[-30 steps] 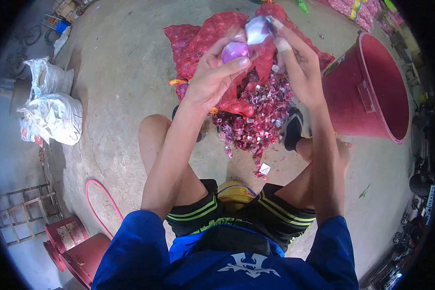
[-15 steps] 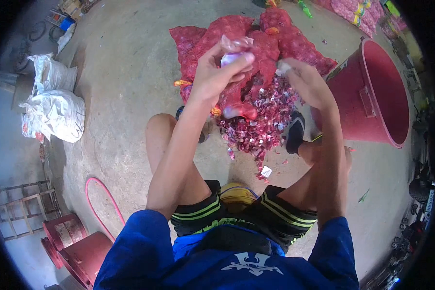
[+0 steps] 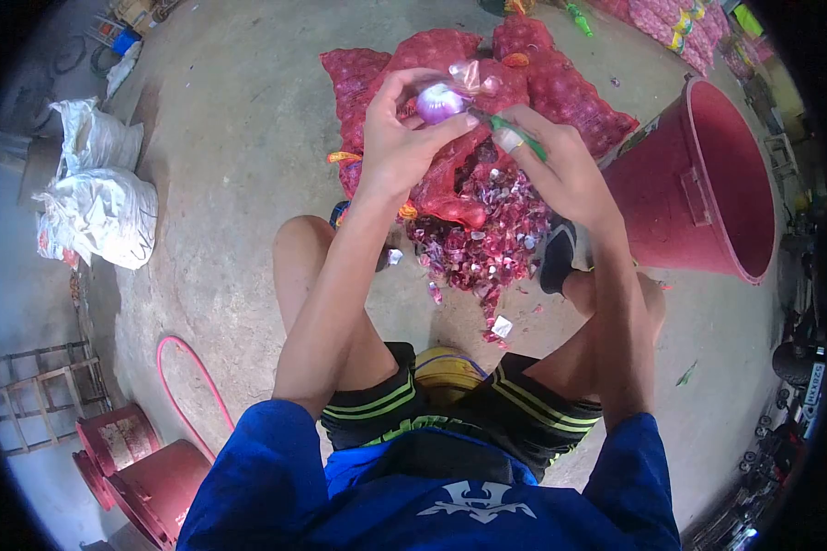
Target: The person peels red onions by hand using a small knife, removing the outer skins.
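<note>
A purple and white onion (image 3: 440, 104) is gripped between the thumb and fingers of my left hand (image 3: 401, 138), with loose papery skin (image 3: 471, 77) at its upper right. My right hand (image 3: 560, 165) is closed on a green-handled knife (image 3: 521, 137), and its blade end points toward the onion. Something white covers part of my right thumb. Below both hands lies a heap of red-purple onion peel (image 3: 487, 243) on the floor. Red net sacks full of onions (image 3: 432, 57) lie just beyond my hands.
To the right, a large red tub (image 3: 648, 193) leans with its mouth facing right. White sacks (image 3: 106, 216) stand at the left. Red containers (image 3: 161, 482) and a pink hose (image 3: 188, 345) are at the lower left. My foot (image 3: 557, 260) rests beside the peel.
My right hand has moved left and closer to the onion, and the green handle now shows in it. More of the onion is visible. A white object near the sacks is no longer in mid-air.
</note>
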